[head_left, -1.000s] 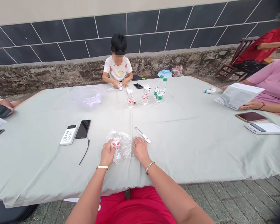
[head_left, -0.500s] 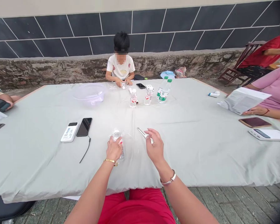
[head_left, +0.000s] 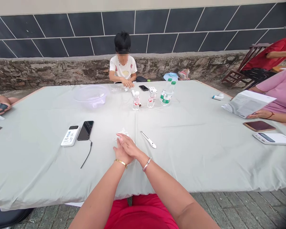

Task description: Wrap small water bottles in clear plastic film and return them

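Observation:
My hands meet over clear crinkled plastic wrap (head_left: pixel 124 131) on the cloth-covered table. My right hand (head_left: pixel 128 146) lies across the left with its fingers stretched out flat. Below it is my left hand (head_left: pixel 121 155), its fingers mostly covered by the right, so what they do is hidden. The small wrapped bottle seen before is out of sight, with only bits of wrap showing around my hands. A white utility knife (head_left: pixel 148 140) rests on the cloth just right of my hands, untouched.
To the left lie a white power bank (head_left: pixel 71 136) and a black phone (head_left: pixel 85 130) with a short cable. Farther off are a clear basin (head_left: pixel 91 95), small bottles (head_left: pixel 136 101) and green-capped bottles (head_left: pixel 167 95). People sit opposite and at both sides; one holds a paper booklet (head_left: pixel 249 103).
My right hand has let go of the utility knife, leaving it on the table, and moved left onto my left hand. The wrapped bottle has gone out of view.

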{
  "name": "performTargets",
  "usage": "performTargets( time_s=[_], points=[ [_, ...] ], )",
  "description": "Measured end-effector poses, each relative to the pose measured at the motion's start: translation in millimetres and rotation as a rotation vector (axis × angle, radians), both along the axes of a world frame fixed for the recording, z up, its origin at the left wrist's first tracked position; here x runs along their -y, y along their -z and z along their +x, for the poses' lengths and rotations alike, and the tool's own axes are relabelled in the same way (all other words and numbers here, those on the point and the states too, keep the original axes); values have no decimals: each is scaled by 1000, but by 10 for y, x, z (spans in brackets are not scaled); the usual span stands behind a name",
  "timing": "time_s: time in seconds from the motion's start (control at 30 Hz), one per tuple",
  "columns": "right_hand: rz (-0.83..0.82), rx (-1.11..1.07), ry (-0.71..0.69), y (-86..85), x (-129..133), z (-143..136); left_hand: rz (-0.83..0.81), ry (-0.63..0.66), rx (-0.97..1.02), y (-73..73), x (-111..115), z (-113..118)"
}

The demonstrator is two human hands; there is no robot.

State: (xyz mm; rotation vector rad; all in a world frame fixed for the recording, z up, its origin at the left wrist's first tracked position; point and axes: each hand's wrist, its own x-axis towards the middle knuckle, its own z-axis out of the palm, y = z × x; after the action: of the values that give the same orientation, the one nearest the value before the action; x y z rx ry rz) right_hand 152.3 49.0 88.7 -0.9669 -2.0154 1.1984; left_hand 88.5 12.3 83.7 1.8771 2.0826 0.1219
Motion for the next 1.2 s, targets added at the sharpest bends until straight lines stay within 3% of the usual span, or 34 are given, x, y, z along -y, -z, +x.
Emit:
performTargets(
  time_s=[0.17, 0.3, 0.47, 0.6, 0.7, 0.8, 0.87, 0.93, 1.07, 1.2],
  points=[
    [10, 366, 70, 389, -114, 364, -32, -59, 73, 26, 7, -159],
    [174, 654, 57, 568, -70, 499, -2, -192, 292, 143, 94, -608],
    [272, 793, 84, 574, -39, 495, 112, -418, 598, 206, 258, -1135],
    [374, 793, 187, 516, -23, 481, 104, -479, 431, 133, 298, -1177],
    [416, 764, 147, 470, -35, 516, 103, -551, 410, 104, 293, -1196],
    [346, 726, 58, 448, -55, 537, 76, -673, 852, 138, 317, -1272],
    [259, 621, 72, 444, -62, 503, 70, -725, 1232, 193, 346, -1281],
    [127, 444, 93, 436, -59, 422, 139, -742, 1461, 270, 367, -1212],
    [-205, 117, 61, 392, -30, 174, 319, -650, 1474, 435, 360, -896],
    [-474, -85, -35, 352, 15, -6, 309, -429, 1327, 499, 326, -666]
  ],
)
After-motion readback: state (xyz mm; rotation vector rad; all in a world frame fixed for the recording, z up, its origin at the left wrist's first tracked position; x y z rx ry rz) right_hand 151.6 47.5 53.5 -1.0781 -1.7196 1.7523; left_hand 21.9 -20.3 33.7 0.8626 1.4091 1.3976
